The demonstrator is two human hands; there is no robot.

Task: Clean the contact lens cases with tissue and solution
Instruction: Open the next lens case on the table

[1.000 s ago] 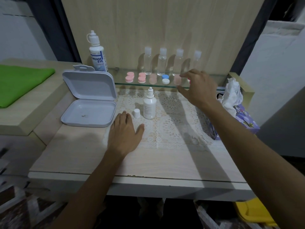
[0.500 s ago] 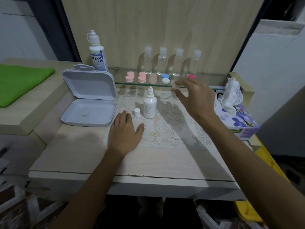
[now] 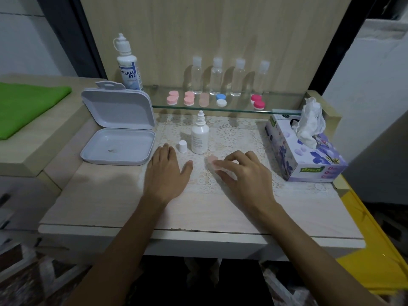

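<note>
My right hand (image 3: 242,173) holds a pale pink contact lens case (image 3: 212,161) in its fingertips, low over the lace mat (image 3: 238,133). My left hand (image 3: 166,173) lies flat and open on the table beside it. A small white solution bottle (image 3: 199,136) stands uncapped just behind my hands, its white cap (image 3: 182,146) next to it. Several more lens cases (image 3: 189,98) in pink, blue-white and red (image 3: 257,102) sit in a row on the glass shelf (image 3: 282,107). A tissue box (image 3: 304,149) with a tissue sticking up stands at the right.
An open white plastic box (image 3: 117,129) lies at the left. A large Dream Eye solution bottle (image 3: 128,67) and several clear bottles (image 3: 216,77) stand at the back. A green cloth (image 3: 26,104) rests on the left ledge. Something yellow (image 3: 375,250) sits below the table's right edge.
My right hand has taken a pale pink lens case from the glass shelf and brought it down toward me to the lace mat. My left hand has stayed flat in place.
</note>
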